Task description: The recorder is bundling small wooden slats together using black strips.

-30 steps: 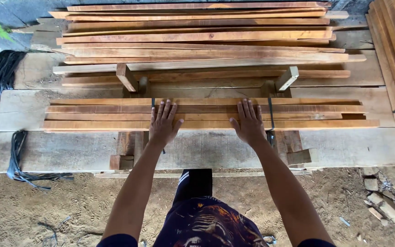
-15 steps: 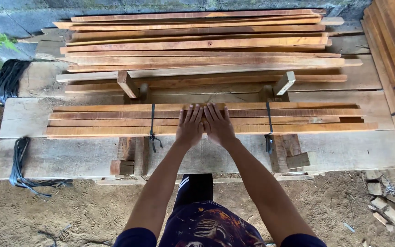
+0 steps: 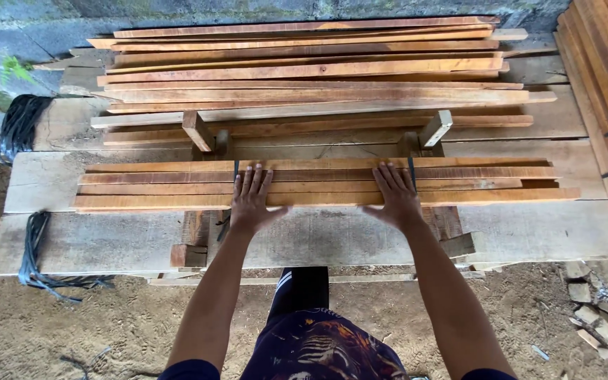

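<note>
A flat row of several long reddish wooden slats lies across a wooden jig on the grey plank bench. My left hand rests palm down on the slats near the left black strap, fingers spread. Over by the right black strap, my right hand presses flat on the same slats, fingers apart. Neither hand grips anything.
A larger pile of loose slats lies behind the jig. More boards are stacked at the right. Bundles of black strapping sit at the left, and another hangs off the bench front. Stone rubble lies on the dirt floor.
A second ago my hands were apart on the slats; they came together at the middle, and now they have slid apart again toward the two straps.
</note>
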